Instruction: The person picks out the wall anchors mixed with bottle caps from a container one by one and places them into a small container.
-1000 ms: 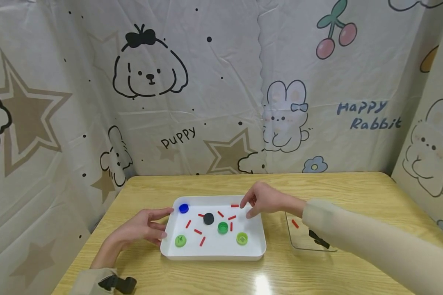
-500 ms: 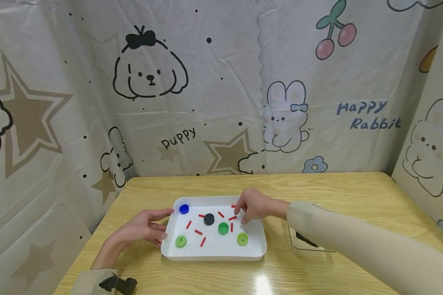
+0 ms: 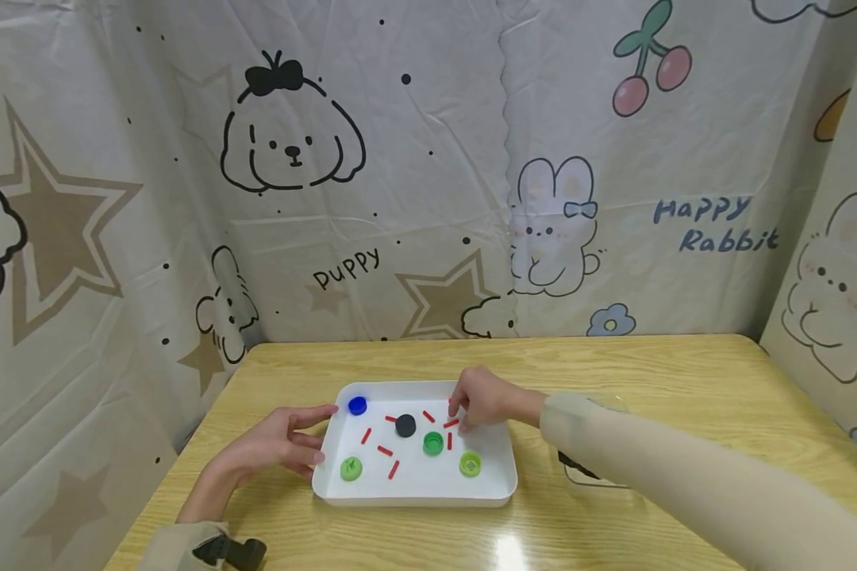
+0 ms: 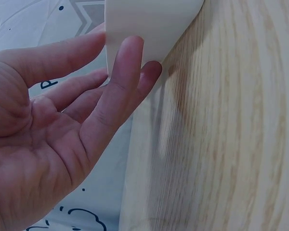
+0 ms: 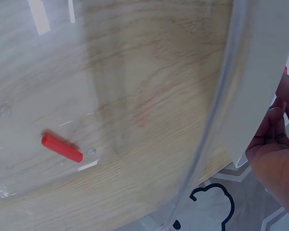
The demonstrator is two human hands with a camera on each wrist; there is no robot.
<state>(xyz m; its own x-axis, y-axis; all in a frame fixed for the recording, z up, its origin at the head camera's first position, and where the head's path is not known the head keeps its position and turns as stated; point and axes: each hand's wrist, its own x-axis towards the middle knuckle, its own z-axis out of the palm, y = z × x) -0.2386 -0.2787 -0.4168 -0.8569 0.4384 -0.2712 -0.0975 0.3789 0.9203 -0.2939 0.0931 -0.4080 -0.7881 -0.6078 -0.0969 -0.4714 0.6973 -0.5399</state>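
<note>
A white tray [image 3: 432, 482] stands on the table with several short red tubes and bottle caps scattered in it. My left hand [image 3: 274, 440] touches the tray's left wall from outside, fingers relaxed, with fingertips at the wall in the left wrist view. My right hand [image 3: 484, 398] reaches over the tray's right side. Its thumb and index finger come down apart on either side of a red tube [image 3: 451, 423], which lies on the tray floor. Nearby are a dark green cap [image 3: 432, 443], a yellow-green cap [image 3: 470, 464] and another red tube [image 3: 450, 442].
A clear plastic box [image 5: 221, 91] stands right of the tray, partly under the right sleeve; one red tube [image 5: 62, 147] lies in it. Also in the tray are a blue cap [image 3: 358, 406], a black cap [image 3: 405, 426] and a light green cap [image 3: 351, 469]. A printed curtain [image 3: 428, 198] hangs behind the table.
My right hand has moved left and down into the tray, toward the slanted red tube, and its sleeve now covers more of the clear box. The left hand stays at the tray wall.
</note>
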